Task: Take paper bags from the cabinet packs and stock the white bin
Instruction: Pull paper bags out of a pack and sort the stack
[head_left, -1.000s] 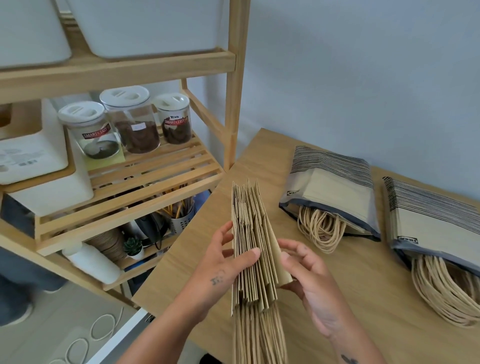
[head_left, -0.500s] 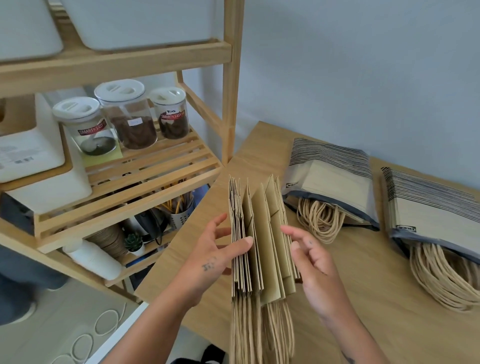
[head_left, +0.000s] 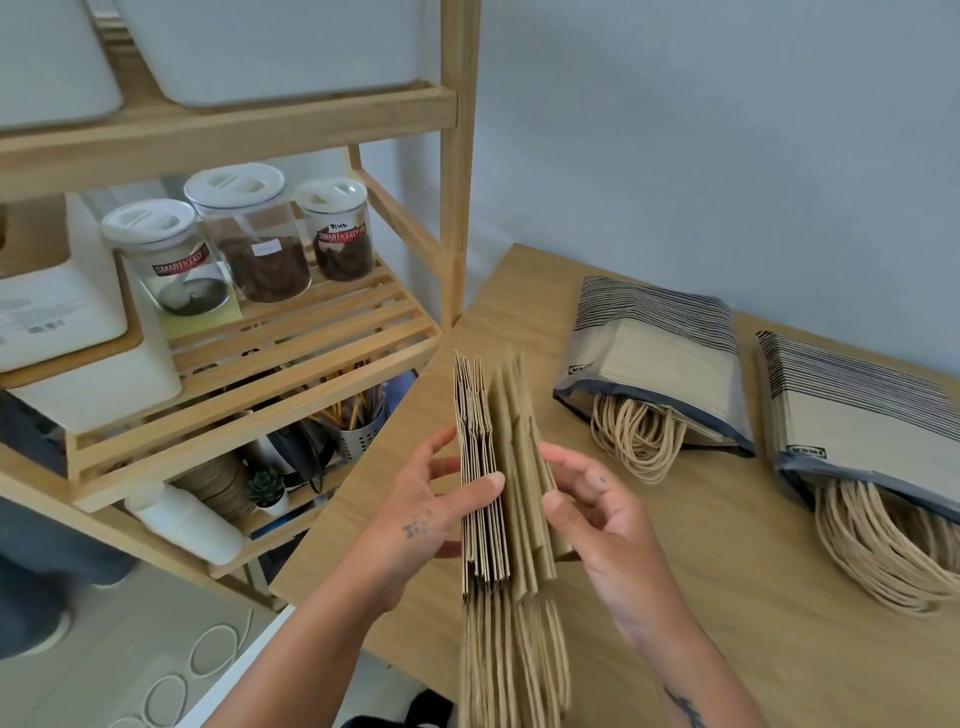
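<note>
Head view: left hand (head_left: 426, 514), right hand (head_left: 597, 525) pinch paper bags (head_left: 511, 431).

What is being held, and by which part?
One stack of folded brown paper bags, at mid-height: left hand grips its left side, thumb over the edges; right hand pinches the rightmost bags.

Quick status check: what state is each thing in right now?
Stack of paper bags: folded flat, held on edge, fanned at right.
Left hand: grips the stack.
Right hand: pinches the fanned bags.
Left pack: open, handles spilling out.
Right pack: open, handles spilling out.
Three jars: lids on.
</note>
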